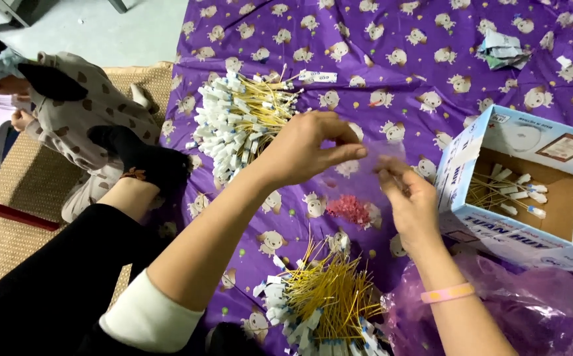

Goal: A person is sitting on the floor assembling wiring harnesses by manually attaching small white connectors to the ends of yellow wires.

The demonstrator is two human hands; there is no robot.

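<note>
My left hand (306, 148) and my right hand (410, 201) are raised over a purple patterned cloth (392, 39), and between them they pinch a small clear plastic bag (382, 158). Below the hands lies a small heap of red bits (349, 209). A bundle of thin yellow wires with white tags (322, 296) lies near my front. A bigger heap of the same tagged wires (243, 122) lies further off to the left. On my right wrist sits a pink band (446, 293).
An open cardboard box (517, 227) at the right holds several more tagged wires. A purple plastic bag (537, 303) lies at the lower right. Crumpled paper (503, 51) lies at the far right. A child in spotted clothes (82, 118) lies on a woven mat at the left.
</note>
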